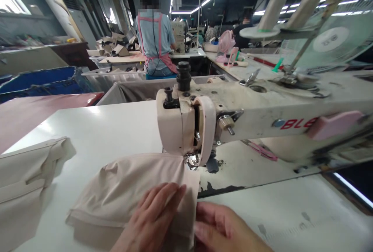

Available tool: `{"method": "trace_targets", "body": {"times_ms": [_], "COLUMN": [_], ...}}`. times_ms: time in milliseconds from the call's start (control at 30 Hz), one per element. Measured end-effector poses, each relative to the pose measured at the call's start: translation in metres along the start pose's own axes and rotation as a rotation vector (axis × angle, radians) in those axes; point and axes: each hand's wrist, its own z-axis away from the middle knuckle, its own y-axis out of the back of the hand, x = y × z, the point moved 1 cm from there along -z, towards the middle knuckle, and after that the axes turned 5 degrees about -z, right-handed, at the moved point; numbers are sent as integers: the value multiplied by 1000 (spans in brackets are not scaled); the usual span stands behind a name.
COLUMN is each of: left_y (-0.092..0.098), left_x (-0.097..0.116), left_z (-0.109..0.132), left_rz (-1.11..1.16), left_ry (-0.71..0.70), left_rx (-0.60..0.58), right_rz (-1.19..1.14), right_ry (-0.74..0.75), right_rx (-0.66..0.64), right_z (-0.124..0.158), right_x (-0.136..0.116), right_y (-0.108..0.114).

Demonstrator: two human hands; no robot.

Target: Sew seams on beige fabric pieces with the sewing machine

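A beige fabric piece (pixel 116 190) lies partly folded on the white table, its far corner under the presser foot (pixel 192 160) of a sewing machine (pixel 180 124). My left hand (pixel 154 213) rests on top of the fabric with its fingers stretched out, pressing it down just short of the needle area. At the fabric's right edge, my right hand (pixel 221 226) has its thumb and curled fingers closed on the cloth. The fingertips there are partly hidden by the fabric. Stitching at the needle is too small to make out.
More beige fabric pieces (pixel 20 186) lie at the left. Pink scissors (pixel 262 151) lie behind the needle, under the machine arm. Two thread cones (pixel 275 5) stand above the machine. A person in a pink apron (pixel 155 42) sits ahead, beyond a cloth-lined bin (pixel 125 91).
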Motion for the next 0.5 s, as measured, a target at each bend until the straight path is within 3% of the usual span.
{"method": "trace_targets", "body": {"times_ms": [67,167,367,500], "left_y": [-1,5,11,8], "left_x": [0,1,-5,-15], "left_z": [-1,-13,-61,-80], "left_rz": [110,250,420,501], "left_ry": [-70,16,295,380], "left_rx": [-35,-19,-105,-157], "right_rz": [4,-3,32,80], "right_ry": [76,81,80,80], "right_rx": [128,258,354,394], "right_z": [-9,-20,-33,-38], "right_x": [-8,-23,-21,-13], "right_y": [1,1,2,8]}}
